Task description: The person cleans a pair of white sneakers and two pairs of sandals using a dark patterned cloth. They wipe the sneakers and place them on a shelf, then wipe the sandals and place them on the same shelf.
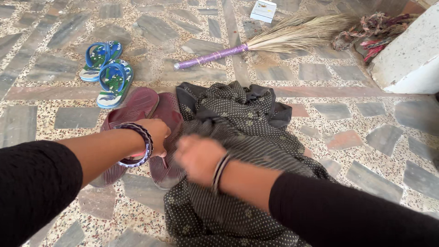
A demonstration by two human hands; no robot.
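Dark dotted cloth point(238, 137) is lying crumpled on the stone floor point(347, 119), spreading from the middle of the view down toward the bottom edge. Both hands are reaching over it from below, each arm in a black sleeve. The right hand point(199, 158) is resting on the cloth's near left part; it is blurred, so I cannot tell whether its fingers are gripping the fabric or just lying curled on it. Dark bangles point(219, 171) are sitting at that wrist. The left hand point(155, 130) is hovering at the cloth's left edge, over a pair of maroon sandals point(151, 119) that are lying partly under the fabric; its fingers are curled closed, and what they are pinching, if anything, is hidden. Blue and purple bangles point(139, 144) are circling that wrist. Farther left, well apart from the cloth, small blue flip-flops point(106, 71) are lying side by side. Beyond the cloth a broom point(274, 39) with a purple-wrapped handle is lying flat, near a small white box point(264, 10) and a bundle of rags point(372, 29) beside a white block point(411, 55).
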